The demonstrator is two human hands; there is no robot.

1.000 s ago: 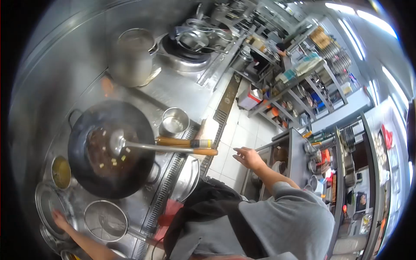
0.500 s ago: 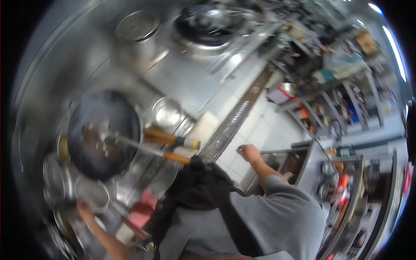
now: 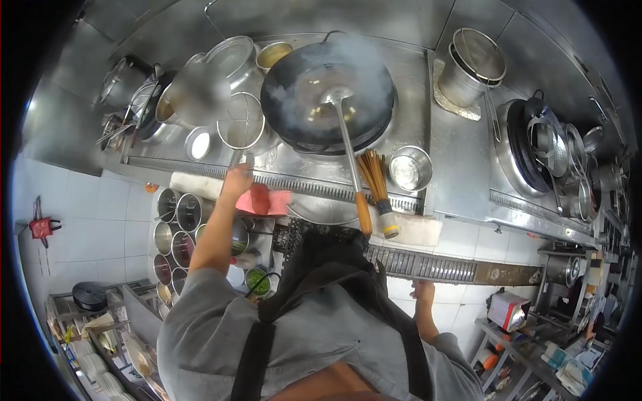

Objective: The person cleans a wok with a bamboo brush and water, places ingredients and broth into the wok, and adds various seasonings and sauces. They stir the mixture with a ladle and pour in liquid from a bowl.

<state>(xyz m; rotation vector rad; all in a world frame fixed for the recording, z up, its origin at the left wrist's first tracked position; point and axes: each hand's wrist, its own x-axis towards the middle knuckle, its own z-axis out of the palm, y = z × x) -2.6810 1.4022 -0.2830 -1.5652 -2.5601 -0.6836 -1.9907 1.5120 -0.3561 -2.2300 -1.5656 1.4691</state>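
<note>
My left hand (image 3: 239, 179) is closed around the handle of a round metal strainer (image 3: 242, 121), to the left of the wok. Smoke or steam rises from the black wok (image 3: 287, 127) on the burner, which has some brown liquid and a few pale bits inside. A ladle (image 3: 346, 134) rests in it, its wooden handle hanging over the counter's front edge. My right hand (image 3: 422, 291) is low at my right side, in front of the counter. Its fingers look loosely curled, with nothing visible in them.
A bamboo brush (image 3: 377, 184) and a metal pot (image 3: 410, 168) stand right of the ladle. A red cloth (image 3: 264, 200) lies at the front edge. A white bowl (image 3: 197, 144) sits left. Several seasoning containers (image 3: 189, 212) are below left. Another wok (image 3: 518, 150) is far right.
My view has swung round to face the wok squarely and is sharper. My left hand, earlier near the strainer, now grips its handle. My right arm has lowered to my side.
</note>
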